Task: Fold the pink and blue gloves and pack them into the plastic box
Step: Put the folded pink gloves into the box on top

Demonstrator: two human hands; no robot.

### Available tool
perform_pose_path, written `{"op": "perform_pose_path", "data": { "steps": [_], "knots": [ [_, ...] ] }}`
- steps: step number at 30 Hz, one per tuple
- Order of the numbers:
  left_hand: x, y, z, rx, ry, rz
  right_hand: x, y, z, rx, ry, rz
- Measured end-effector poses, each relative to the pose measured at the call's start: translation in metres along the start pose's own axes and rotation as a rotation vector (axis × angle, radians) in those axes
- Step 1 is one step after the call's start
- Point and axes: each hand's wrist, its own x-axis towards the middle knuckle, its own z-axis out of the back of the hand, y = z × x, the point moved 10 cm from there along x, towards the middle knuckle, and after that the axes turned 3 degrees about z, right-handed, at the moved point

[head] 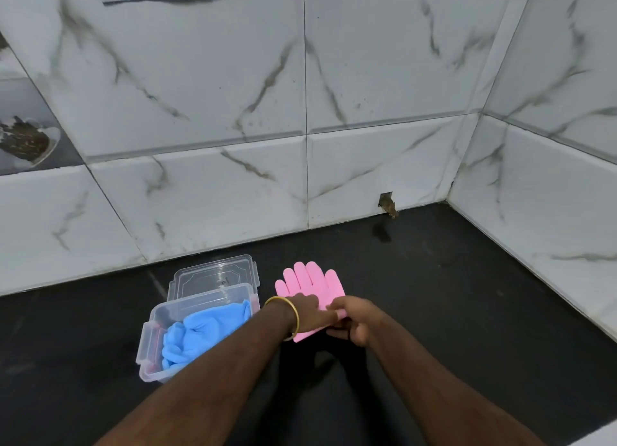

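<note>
On black counter, one pink glove (310, 283), one plastic box (157, 318), two hands (315, 312).

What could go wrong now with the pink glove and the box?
1. The pink glove lies flat, fingers spread, with both the left hand and right hand at its cuff end. A loose fold might spring open.
2. The blue gloves already bulk up the plastic box, so the pink one may not fit neatly.
3. The lid lies behind the box; an overfull box might not close.
</note>
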Motion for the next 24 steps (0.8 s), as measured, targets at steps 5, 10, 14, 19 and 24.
{"op": "perform_pose_path", "data": {
  "steps": [5,10,14,19,24],
  "knots": [
    [-0.018,-0.017,0.023,0.283,-0.266,-0.087,-0.005,0.016,-0.004,0.242,0.006,0.041],
    [-0.034,-0.030,0.061,0.257,-0.517,-0.045,-0.018,0.038,-0.021,0.435,0.058,0.159],
    [-0.048,-0.054,0.075,0.333,-0.625,-0.166,-0.037,0.036,-0.057,0.624,0.258,0.079],
    [-0.065,-0.073,0.070,0.475,-0.702,-0.293,-0.046,0.042,-0.068,0.688,0.322,0.112],
    [-0.092,-0.060,0.076,0.215,-0.651,-0.561,-0.048,0.045,-0.057,0.601,0.142,0.152]
  ]
}}
